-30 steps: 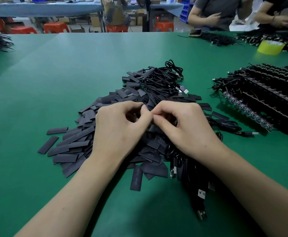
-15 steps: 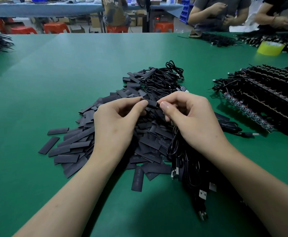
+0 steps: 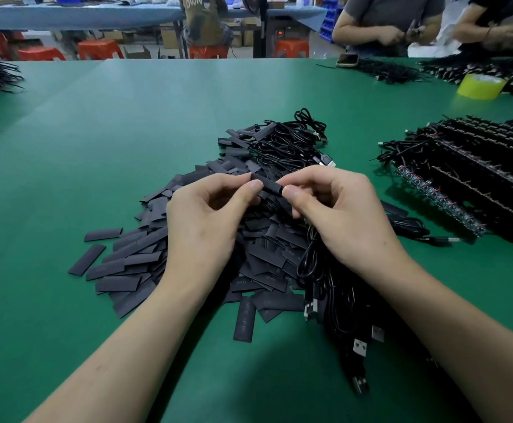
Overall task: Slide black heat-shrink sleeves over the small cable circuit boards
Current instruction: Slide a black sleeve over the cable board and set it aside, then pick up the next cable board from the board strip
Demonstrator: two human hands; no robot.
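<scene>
Even, moderately bright overhead light falls on the green table (image 3: 96,141), with a pale sheen across its far left. Soft shadows sit under the forearms. Wide-angle distortion bows the far edge. The people at top right are slightly blurred.

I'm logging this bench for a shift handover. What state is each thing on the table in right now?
left hand, pinching one end of the held sleeve
right hand, pinching its other end
held sleeve, lifted above the pile, rounded; contents hidden
loose sleeves, flat, heaped on the green table
cables, coiled, heaped behind the sleeves
circuit board rows, stacked at right
tape roll, lying flat
</scene>
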